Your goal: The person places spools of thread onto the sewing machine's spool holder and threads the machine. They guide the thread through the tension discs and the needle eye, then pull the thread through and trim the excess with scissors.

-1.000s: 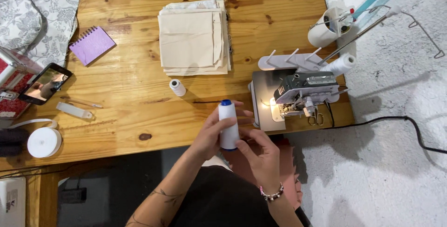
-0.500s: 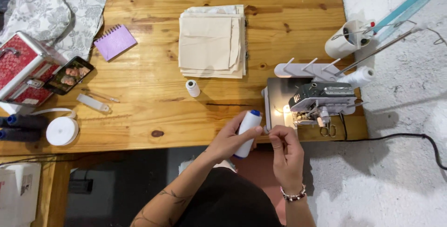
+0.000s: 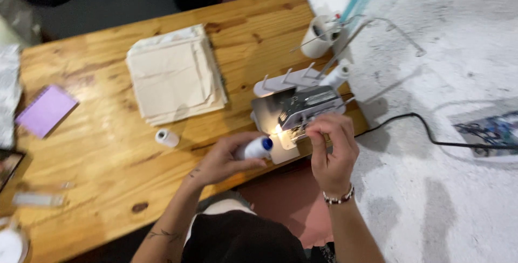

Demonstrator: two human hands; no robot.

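My left hand (image 3: pixel 218 160) wraps a white thread spool (image 3: pixel 253 148), tipped sideways. Just right of it, my right hand (image 3: pixel 332 152) pinches fingertips together at the lit sewing machine (image 3: pixel 297 112).

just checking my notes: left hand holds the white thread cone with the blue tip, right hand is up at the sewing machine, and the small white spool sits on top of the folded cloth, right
Not quite. In the head view the small white spool lies on the bare wooden table, below the folded cloth and apart from it. The rest holds: the left hand holds the white thread cone with the blue tip, and the right hand is up at the sewing machine.
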